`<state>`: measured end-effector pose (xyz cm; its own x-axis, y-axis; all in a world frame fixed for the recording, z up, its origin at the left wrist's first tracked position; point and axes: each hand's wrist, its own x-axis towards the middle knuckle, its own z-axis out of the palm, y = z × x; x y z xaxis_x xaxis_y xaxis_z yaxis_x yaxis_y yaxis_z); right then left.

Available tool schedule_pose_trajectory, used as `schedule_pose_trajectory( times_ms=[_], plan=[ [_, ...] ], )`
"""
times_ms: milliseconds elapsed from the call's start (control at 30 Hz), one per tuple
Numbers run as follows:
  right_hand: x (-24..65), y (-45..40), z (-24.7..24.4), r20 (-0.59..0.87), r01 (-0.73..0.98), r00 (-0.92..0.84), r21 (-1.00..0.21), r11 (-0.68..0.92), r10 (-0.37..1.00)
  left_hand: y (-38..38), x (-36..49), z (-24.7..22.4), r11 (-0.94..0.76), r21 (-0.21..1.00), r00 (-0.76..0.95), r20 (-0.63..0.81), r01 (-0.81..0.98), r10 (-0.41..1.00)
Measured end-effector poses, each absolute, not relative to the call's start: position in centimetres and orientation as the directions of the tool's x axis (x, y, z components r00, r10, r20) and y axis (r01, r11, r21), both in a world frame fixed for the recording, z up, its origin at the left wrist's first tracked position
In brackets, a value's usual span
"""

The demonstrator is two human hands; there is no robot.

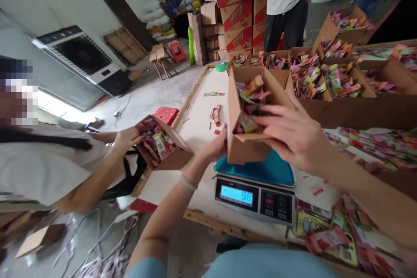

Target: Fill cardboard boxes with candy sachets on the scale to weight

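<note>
A cardboard box [250, 152], tilted toward me, holds small colourful snack packets [249, 89]. It is over the blue-green pan [280, 171] of a digital scale [254, 197]; whether it rests on the pan I cannot tell. My left hand [215, 147] grips the box's left side near its lower corner, fingers partly hidden. Across the right edge reaches my right hand [293, 132], its fingers stretched out and spread over the packets at the opening. The scale's lit display [236, 195] shows digits resembling 98, the decimal point unclear.
At left, a co-worker's hand [125, 139] holds another packet-filled box [172, 158]. Filled boxes [342, 82] line the table's right side, with loose packets [374, 147] before them. Green tape [220, 66] lies at the far end. Another person [286, 4] stands behind.
</note>
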<state>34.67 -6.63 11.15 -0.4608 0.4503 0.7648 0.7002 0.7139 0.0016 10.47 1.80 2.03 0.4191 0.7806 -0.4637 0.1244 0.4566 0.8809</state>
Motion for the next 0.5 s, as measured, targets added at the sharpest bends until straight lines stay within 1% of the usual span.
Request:
schedule_pose_trajectory(
  times_ms=[67,133,200,233,267,333,367,400,433,467,500],
  plan=[
    [34.7,-9.9,9.9,0.726,0.670,-0.531,0.044,0.741,0.438,-2.0,9.8,2.0,0.404,0.882,0.395,-0.471,0.244,0.789],
    [34.2,-11.7,8.4,0.679,0.653,-0.588,0.077,0.754,0.440,-4.0,9.1,2.4,0.312,0.883,0.349,-0.432,0.350,0.832],
    [33.6,-12.5,7.3,0.671,0.662,-0.592,0.091,0.744,0.446,-4.2,8.3,3.3,0.216,0.886,0.277,-0.347,0.410,0.896],
    [33.5,-12.8,6.9,0.685,0.673,-0.571,0.075,0.736,0.452,-3.8,8.0,3.8,0.163,0.891,0.228,-0.279,0.423,0.933],
    [33.6,-12.9,6.5,0.708,0.684,-0.535,0.042,0.728,0.461,-3.1,7.7,4.2,0.086,0.901,0.178,-0.177,0.426,0.968],
    [34.9,-13.1,5.4,0.774,0.699,-0.415,-0.065,0.712,0.478,-1.5,7.3,4.9,-0.139,0.900,0.100,0.107,0.412,0.989],
    [36.1,-13.0,4.5,0.801,0.716,-0.322,-0.143,0.684,0.505,-0.7,7.2,5.2,-0.264,0.877,0.083,0.252,0.401,0.964],
    [37.6,-12.7,3.4,0.804,0.752,-0.195,-0.245,0.612,0.561,0.0,7.2,5.3,-0.375,0.842,0.081,0.374,0.389,0.924],
    [39.4,-12.3,2.0,0.773,0.791,-0.046,-0.359,0.496,0.633,0.6,7.3,5.4,-0.458,0.805,0.090,0.460,0.378,0.883],
    [41.3,-11.7,0.3,0.705,0.815,0.106,-0.466,0.345,0.701,1.0,7.5,5.6,-0.507,0.778,0.106,0.507,0.370,0.855],
    [43.2,-11.0,-1.5,0.610,0.818,0.240,-0.546,0.181,0.756,1.3,7.8,5.7,-0.540,0.755,0.127,0.534,0.372,0.836]
  ],
)
